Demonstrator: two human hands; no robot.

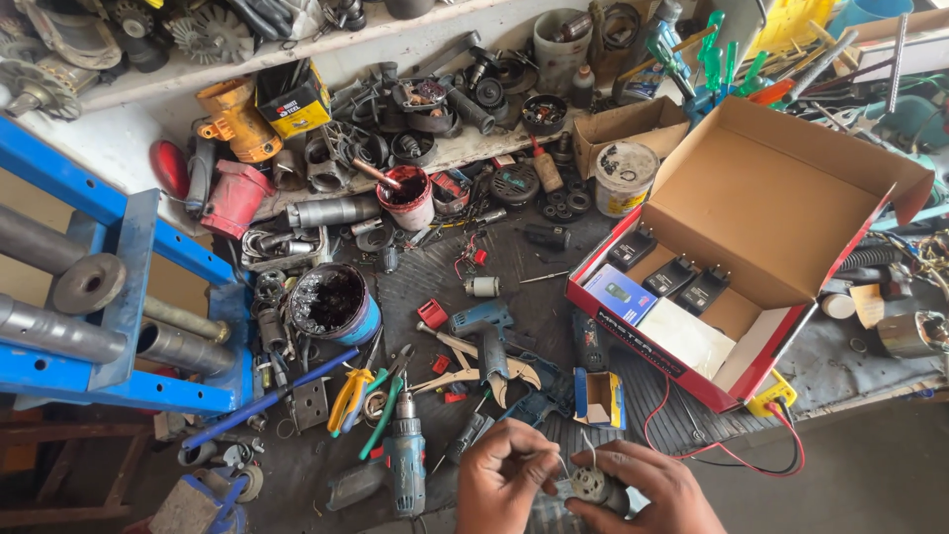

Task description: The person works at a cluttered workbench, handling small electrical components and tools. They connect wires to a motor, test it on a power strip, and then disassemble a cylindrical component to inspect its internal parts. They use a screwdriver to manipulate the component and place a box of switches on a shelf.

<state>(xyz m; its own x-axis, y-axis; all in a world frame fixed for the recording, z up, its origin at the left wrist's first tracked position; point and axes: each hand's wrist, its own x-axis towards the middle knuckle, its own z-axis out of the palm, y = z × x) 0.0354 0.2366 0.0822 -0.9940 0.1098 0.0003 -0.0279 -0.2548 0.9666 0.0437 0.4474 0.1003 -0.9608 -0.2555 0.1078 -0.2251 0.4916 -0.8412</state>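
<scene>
Small motor [590, 484] held in both hands' grip, left [506, 478], right [647, 491], above cluttered dark workbench [554, 307].

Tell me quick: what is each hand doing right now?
Left hand: closed, fingers pinching a thin wire off the motor.
Right hand: closed around a small electric motor.
</scene>
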